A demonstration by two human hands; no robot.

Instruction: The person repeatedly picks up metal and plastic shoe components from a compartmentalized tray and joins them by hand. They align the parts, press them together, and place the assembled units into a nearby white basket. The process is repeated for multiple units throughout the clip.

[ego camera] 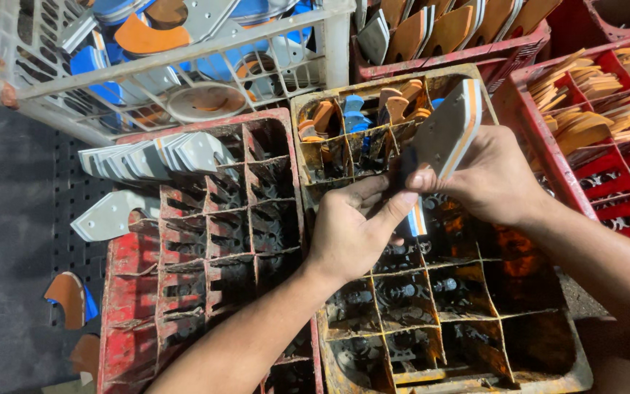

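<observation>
Gripping one grey layered sole piece [442, 131] together, left hand [351, 233] and right hand [490, 179] close over the yellow divided crate [548, 365] (red crate [122, 306] alongside, grey pieces [154, 157] stacked there).

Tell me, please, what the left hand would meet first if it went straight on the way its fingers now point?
The left hand points up and to the right, at the grey layered piece that the right hand holds. It would likely meet that piece and the right hand's fingers at once; they look already in contact.
</observation>
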